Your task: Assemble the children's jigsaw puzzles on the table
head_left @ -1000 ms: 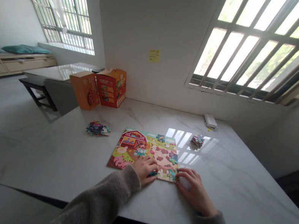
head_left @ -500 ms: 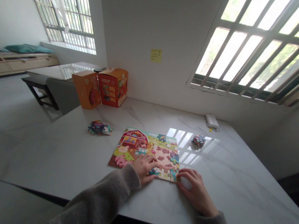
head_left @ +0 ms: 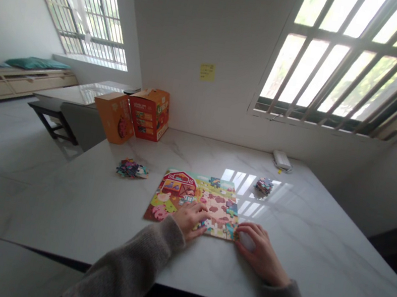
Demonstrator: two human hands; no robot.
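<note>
A farm jigsaw puzzle (head_left: 216,208) with a red barn and a spotted cow lies flat on the white marbled table (head_left: 93,222). My left hand (head_left: 190,219) rests over its lower middle with the fingers spread, hiding some of the picture. At the lower right corner is my right hand (head_left: 259,249), its thumb and forefinger curled together on the puzzle's edge. A blue puzzle piece (head_left: 214,182) shows near the top edge, and another bluish one (head_left: 232,208) by the right edge.
To the left of the puzzle is a pile of loose pieces (head_left: 132,168); a smaller pile (head_left: 264,185) is at the right. Two orange boxes (head_left: 115,117) (head_left: 150,115) stand at the back left. A white power strip (head_left: 281,160) lies by the wall.
My left hand has slid slightly left over the puzzle, uncovering a little more of its lower part. My right hand stays at the corner.
</note>
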